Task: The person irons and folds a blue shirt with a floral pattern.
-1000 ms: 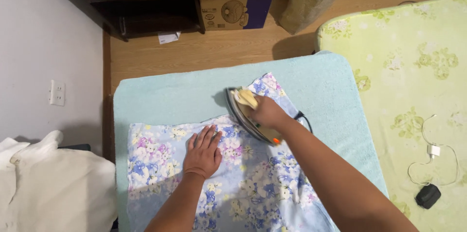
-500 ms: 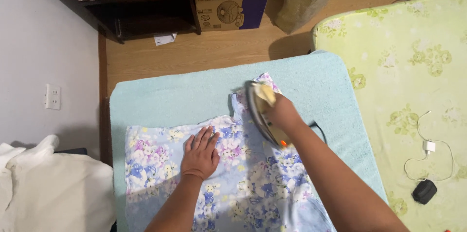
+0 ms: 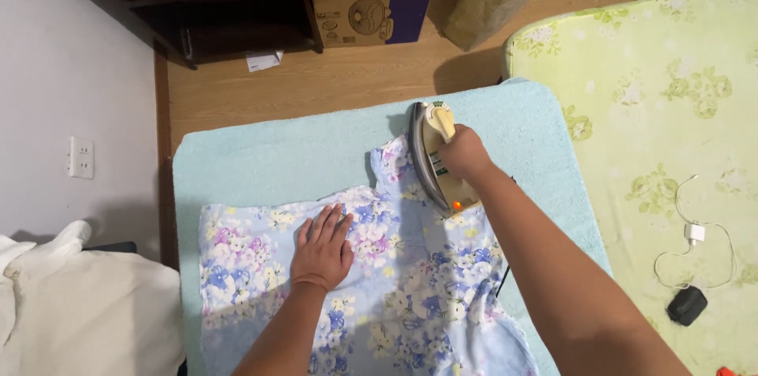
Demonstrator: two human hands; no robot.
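The right hand (image 3: pixel 464 152) is wrapped around the pale handle of a clothes iron (image 3: pixel 436 157), which sits at the far end of the floral garment (image 3: pixel 371 281) — on the narrow strip of printed fabric that reaches up toward the far edge of the light blue padded bench (image 3: pixel 268 163). The iron's long axis runs nearly straight away from the person, its tip pointing to the far edge and its heel, where a small orange light glows, pointing back along the forearm. The soleplate's dark rim shows on the left flank, so the iron looks tipped slightly to that side.

The left hand (image 3: pixel 322 246) lies flat and spread, palm down, on the wider body of the garment — to the left of the iron and nearer the person, apart from it. It grips nothing; it only presses the cloth against the bench.

So the iron belongs wholly to the right hand, and the stretch of fabric between the two hands runs on a diagonal from lower left to upper right. A dark cord (image 3: pixel 500 281) trails by the right forearm.
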